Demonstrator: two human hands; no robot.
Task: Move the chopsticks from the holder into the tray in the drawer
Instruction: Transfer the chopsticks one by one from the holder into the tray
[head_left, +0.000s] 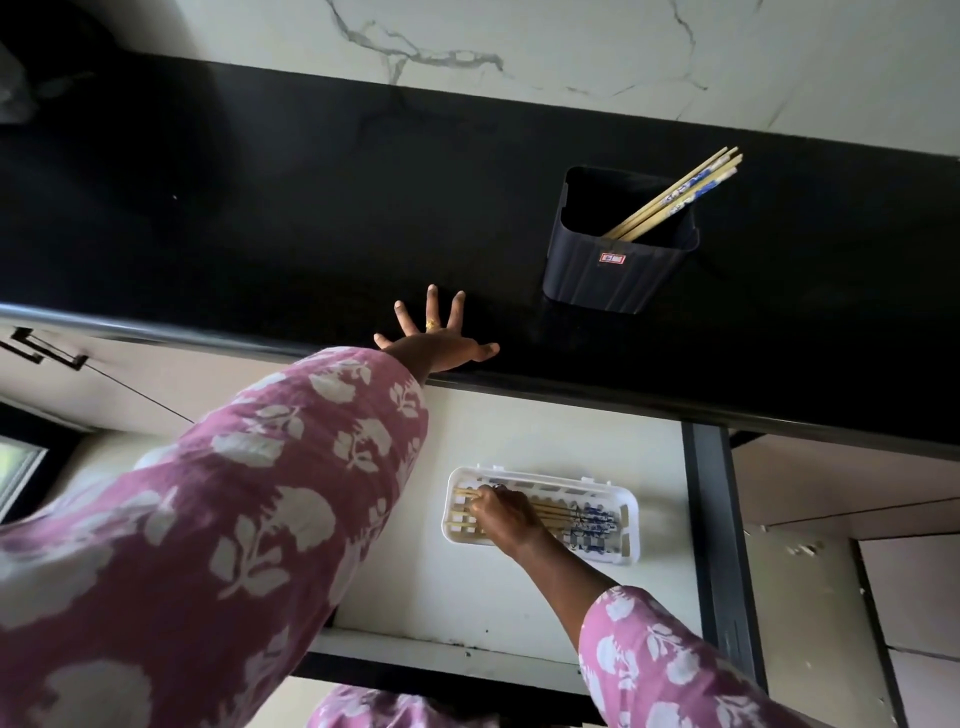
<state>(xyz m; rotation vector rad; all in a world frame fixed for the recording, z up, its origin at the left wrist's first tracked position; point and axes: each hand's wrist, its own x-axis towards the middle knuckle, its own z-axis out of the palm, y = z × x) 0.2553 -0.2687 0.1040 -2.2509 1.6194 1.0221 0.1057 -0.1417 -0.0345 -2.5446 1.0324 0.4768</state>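
Observation:
A dark ribbed holder (618, 270) stands on the black counter (311, 218) with several wooden chopsticks (675, 195) leaning out to its upper right. Below, in the open drawer (457, 597), a white slotted tray (631, 525) holds several chopsticks (592, 519) lying side by side, blue-patterned ends to the right. My right hand (506, 514) is down in the tray, fingers curled on the chopsticks' plain ends. My left hand (441, 338) rests flat on the counter's front edge with fingers spread.
A marble-patterned wall (519, 41) rises behind the counter. A dark upright drawer side (711, 519) runs right of the tray, with pale cabinet panels (831, 519) beyond. A cabinet handle (41, 348) shows at far left.

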